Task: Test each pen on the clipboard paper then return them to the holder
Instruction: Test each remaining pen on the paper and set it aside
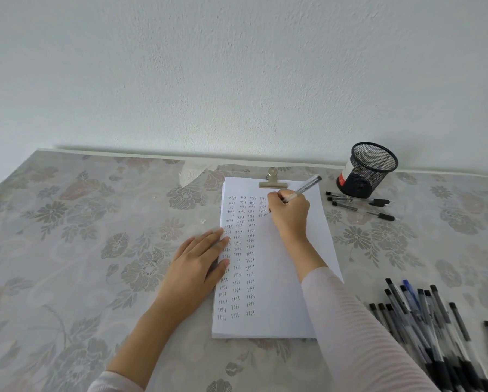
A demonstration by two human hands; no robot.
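nearby, three pens (361,206) beside one holder (371,169)

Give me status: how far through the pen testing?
Done: the clipboard paper carries three full columns of "test" plus a short fourth. In hand: right hand writes with a pen in that fourth column; left hand steadies the sheet. Left: the mesh holder looks empty; three pens lie beside it, a pile at right.

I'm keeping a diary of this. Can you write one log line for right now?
right hand: writing with pen | left hand: flat on paper | holder: tipped over
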